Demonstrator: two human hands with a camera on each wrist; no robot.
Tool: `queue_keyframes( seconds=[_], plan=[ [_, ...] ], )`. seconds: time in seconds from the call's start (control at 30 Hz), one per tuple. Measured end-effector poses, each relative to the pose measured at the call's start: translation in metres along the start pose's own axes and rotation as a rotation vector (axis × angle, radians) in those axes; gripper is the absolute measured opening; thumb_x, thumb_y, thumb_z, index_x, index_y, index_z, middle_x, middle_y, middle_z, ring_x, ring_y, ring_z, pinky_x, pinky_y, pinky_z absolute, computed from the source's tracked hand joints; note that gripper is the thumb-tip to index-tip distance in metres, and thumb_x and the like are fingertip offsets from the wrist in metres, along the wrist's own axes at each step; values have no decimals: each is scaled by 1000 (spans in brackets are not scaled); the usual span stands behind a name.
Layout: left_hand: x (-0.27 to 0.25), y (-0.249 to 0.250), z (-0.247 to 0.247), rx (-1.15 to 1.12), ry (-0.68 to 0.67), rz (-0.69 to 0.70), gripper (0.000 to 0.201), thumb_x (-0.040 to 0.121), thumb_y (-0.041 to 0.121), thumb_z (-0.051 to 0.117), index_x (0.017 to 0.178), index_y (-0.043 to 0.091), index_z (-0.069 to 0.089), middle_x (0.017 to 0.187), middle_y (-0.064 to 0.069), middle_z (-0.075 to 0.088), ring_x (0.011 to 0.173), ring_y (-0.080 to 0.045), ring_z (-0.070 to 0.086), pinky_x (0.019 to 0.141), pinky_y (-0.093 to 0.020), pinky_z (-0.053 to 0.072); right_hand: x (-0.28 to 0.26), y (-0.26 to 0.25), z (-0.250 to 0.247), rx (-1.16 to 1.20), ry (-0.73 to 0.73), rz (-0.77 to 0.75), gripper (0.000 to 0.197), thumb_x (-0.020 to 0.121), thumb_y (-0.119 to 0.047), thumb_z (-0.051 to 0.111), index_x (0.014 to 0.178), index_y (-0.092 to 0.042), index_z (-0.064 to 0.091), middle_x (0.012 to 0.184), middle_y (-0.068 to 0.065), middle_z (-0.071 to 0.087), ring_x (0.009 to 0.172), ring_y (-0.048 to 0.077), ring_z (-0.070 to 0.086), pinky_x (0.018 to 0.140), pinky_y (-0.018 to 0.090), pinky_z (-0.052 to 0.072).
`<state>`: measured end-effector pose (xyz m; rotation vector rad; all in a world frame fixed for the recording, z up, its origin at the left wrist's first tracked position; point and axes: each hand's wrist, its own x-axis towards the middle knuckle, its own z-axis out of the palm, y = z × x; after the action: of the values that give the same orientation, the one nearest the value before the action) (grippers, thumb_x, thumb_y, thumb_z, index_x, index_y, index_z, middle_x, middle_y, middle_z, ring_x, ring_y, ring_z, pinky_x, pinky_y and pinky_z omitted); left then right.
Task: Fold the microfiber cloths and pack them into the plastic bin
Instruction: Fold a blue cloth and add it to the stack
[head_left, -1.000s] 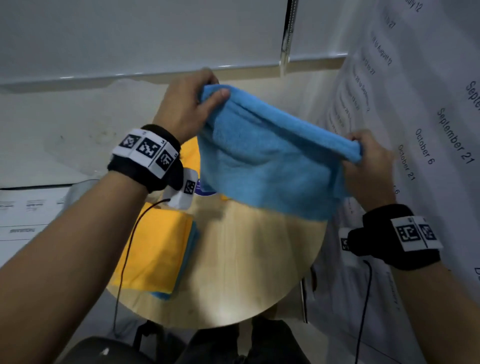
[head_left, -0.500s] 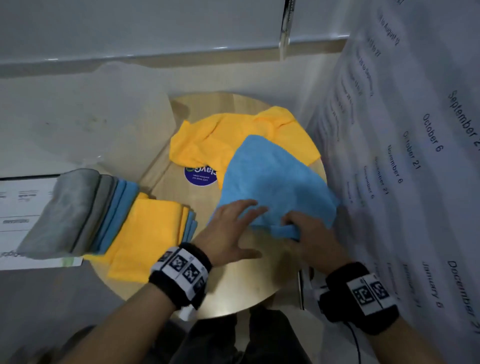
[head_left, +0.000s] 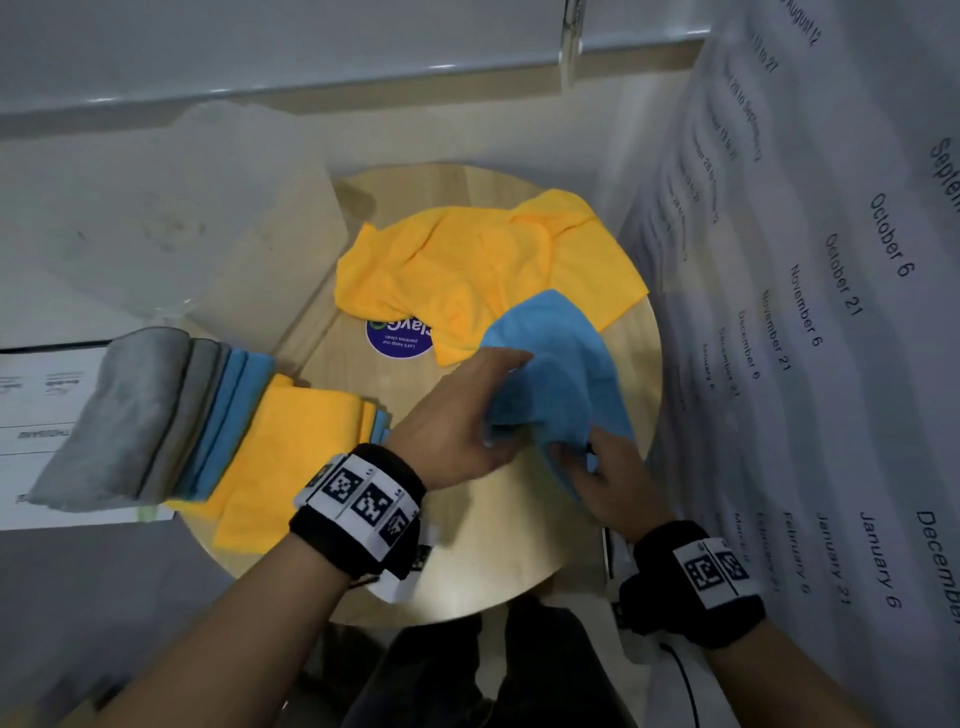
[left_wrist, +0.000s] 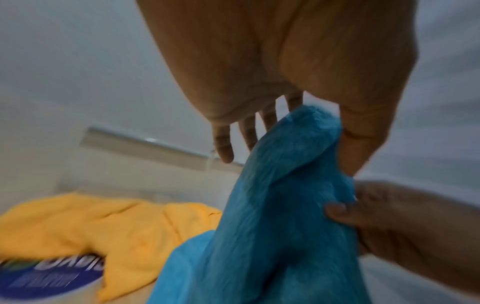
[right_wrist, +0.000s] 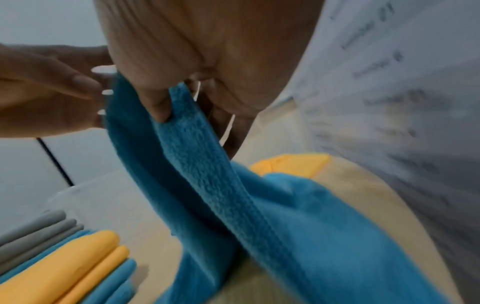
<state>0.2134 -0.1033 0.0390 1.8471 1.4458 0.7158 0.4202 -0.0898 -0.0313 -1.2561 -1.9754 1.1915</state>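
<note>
A blue microfiber cloth (head_left: 561, 364) lies rumpled on the right side of the round wooden table (head_left: 493, 561). My left hand (head_left: 498, 395) holds its near-left part, with the cloth running up between thumb and fingers (left_wrist: 298, 144). My right hand (head_left: 576, 457) pinches the near hem, its thumb on the blue edge (right_wrist: 182, 115). The two hands sit close together. Behind the blue cloth a loose yellow cloth (head_left: 467, 260) lies spread out. At the left, folded grey, blue and yellow cloths (head_left: 156, 415) stand side by side in a clear plastic bin (head_left: 311, 218).
A purple round sticker (head_left: 397, 338) marks the table's middle. A hanging white sheet printed with dates (head_left: 805, 312) crowds the table's right edge. A wall with a ledge (head_left: 363, 88) runs behind. Papers (head_left: 41, 405) lie at far left.
The blue cloth, stretched in the air between both hands a second ago, has come down onto the table. Both hands have moved close together at its near edge.
</note>
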Motion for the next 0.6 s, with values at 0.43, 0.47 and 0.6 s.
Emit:
queue_keyframes(
  seconds=[0.43, 0.47, 0.6],
  plan=[
    [26, 20, -30, 190, -89, 140, 21, 88, 18, 48, 101, 13, 64, 91, -6, 65, 84, -18, 57, 74, -34, 45, 5, -9, -22, -106, -222, -34, 32, 77, -38, 69, 101, -16, 65, 84, -9, 64, 81, 8, 61, 69, 21, 43],
    [29, 22, -36, 212, -70, 145, 20, 90, 23, 45, 104, 20, 58, 91, -3, 64, 83, -17, 56, 73, -33, 44, 8, -1, -23, -178, -238, -16, 30, 79, -35, 66, 96, -10, 67, 84, 0, 66, 83, 20, 63, 66, 28, 40],
    [53, 13, -75, 460, -207, -24, 23, 94, 42, 44, 107, 26, 53, 73, 1, 58, 76, -24, 56, 67, -31, 40, 36, 17, -59, -441, -212, 229, 25, 85, -23, 61, 95, -2, 69, 92, 21, 68, 90, 36, 63, 64, 28, 32]
  ],
)
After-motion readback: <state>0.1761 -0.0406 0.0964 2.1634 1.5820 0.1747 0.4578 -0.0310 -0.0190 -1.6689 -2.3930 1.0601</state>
